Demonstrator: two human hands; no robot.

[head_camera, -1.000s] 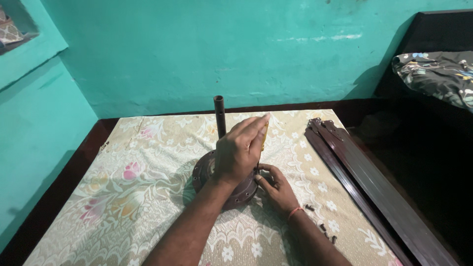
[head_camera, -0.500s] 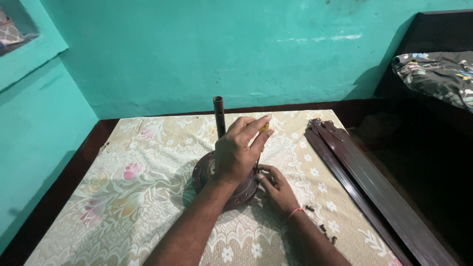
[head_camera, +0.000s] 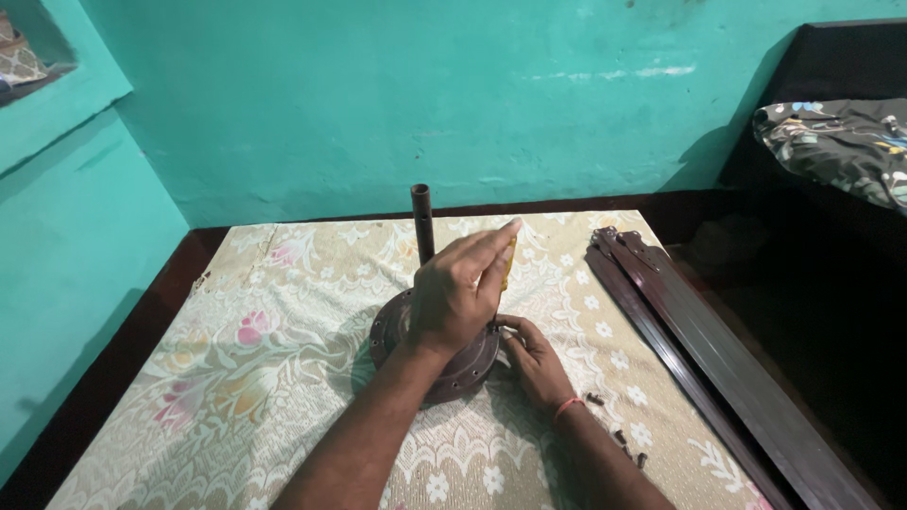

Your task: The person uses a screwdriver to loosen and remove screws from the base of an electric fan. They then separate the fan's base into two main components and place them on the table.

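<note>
A floral cloth (head_camera: 283, 378) covers the table; brown fan blades (head_camera: 699, 331) lie at its right. Mid-table sits the round motor housing (head_camera: 449, 364) with upright rod (head_camera: 421, 222) — left hand (head_camera: 458, 293) closed around a yellow-handled screwdriver (head_camera: 507, 260), right hand (head_camera: 534, 357) fingers curled against the housing's right rim. Small screws (head_camera: 619, 436) lie near right.

This is looking like a room in a home, likely a bedroom. Painted turquoise walls (head_camera: 378, 104) are closing in a bed (head_camera: 142, 331) with a dark wooden frame, a flowered cream bedsheet (head_camera: 265, 321) is covering it, and a dark patterned pillow (head_camera: 841, 142) is lying at the right.
</note>
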